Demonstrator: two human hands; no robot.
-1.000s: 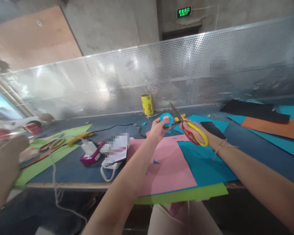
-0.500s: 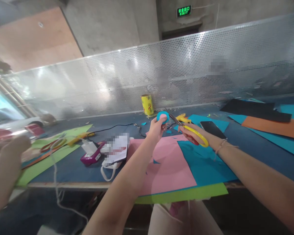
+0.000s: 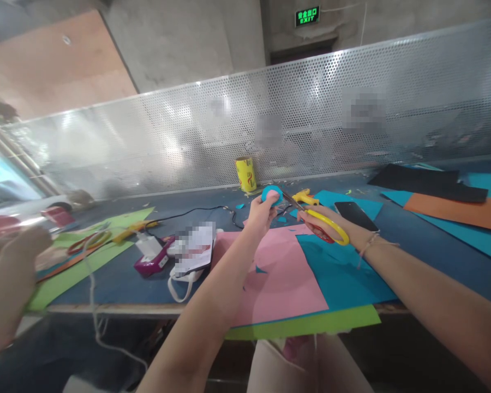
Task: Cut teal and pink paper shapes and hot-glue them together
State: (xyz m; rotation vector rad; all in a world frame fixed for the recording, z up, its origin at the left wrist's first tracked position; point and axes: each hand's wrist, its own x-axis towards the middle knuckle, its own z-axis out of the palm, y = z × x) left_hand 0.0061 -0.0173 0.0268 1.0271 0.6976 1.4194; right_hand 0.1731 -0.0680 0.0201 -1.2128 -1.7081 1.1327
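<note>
Pinched in my left hand point(image 3: 262, 214) is a small round blue paper piece point(image 3: 265, 192) with a pink centre, held up above the table. My right hand point(image 3: 311, 215) grips scissors point(image 3: 331, 229) with yellow and red handles. Their metal blades point up and left, at the right edge of the blue piece; whether they touch it I cannot tell. Below my hands lies a pink paper sheet point(image 3: 286, 278) with small blue scraps on it. It overlaps a blue sheet point(image 3: 343, 273), and a green sheet point(image 3: 311, 323) sticks out at the table's front edge.
Behind stand a yellow can-like cylinder point(image 3: 246, 174) and a perforated metal screen point(image 3: 188, 136). A yellow glue gun point(image 3: 305, 197) and a phone point(image 3: 355, 216) lie right of my hands. Leftward are a purple power strip point(image 3: 151, 266), cables and another person's arm point(image 3: 16, 278). Coloured sheets point(image 3: 458, 212) lie right.
The scissors and the blue paper piece have shifted only very slightly. Both hands keep nearly the same place and grip.
</note>
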